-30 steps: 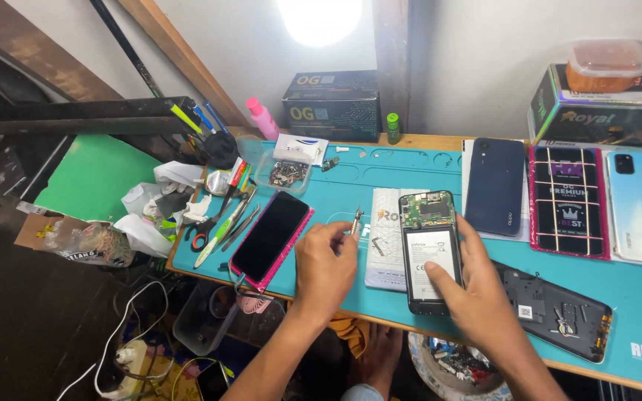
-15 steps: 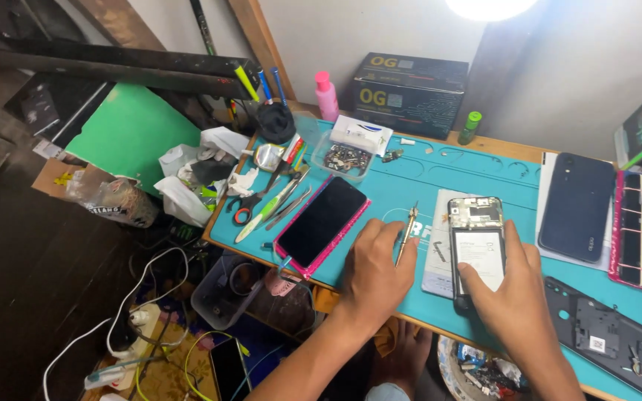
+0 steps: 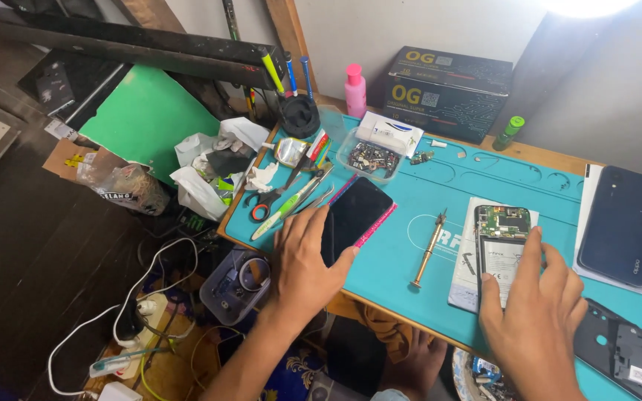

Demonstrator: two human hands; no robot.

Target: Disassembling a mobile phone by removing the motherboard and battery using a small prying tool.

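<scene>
Your left hand (image 3: 302, 263) lies flat over the near end of the black-screened phone (image 3: 357, 215), which sits diagonally on the teal work mat (image 3: 484, 178) near its left edge, on top of a pink-edged case or panel. Fingers spread, thumb alongside the screen's right edge; palm hangs off the mat's front edge. This reads as a hand covering or steadying the phone, not a pinch grip.

Your right hand (image 3: 533, 315) rests on the opened phone (image 3: 501, 249), back cover off, green circuit board at the top and battery below. It lies on a white sheet right of mat centre. Fingers spread, fingertips on the phone's lower half and right side, likely holding it still against the mat.

Between the two phones: a brass-coloured screwdriver (image 3: 429, 249), lying free, touched by neither hand, within reach of both.

Outward, left: scissors with red handles (image 3: 280, 194), tweezers and a green-handled tool, bunched at the mat's left edge. Behind them, a clear tray of small parts (image 3: 370, 157), probably kept in a tray so nothing rolls off. A pink bottle (image 3: 355, 90) and a black box (image 3: 447, 93) stand at the back by the wall.

Outward, right: a dark blue phone (image 3: 622, 223) lying flat, well apart from your hands, and a removed black back cover (image 3: 626, 353) at the near right corner, just beside your right hand.
</scene>
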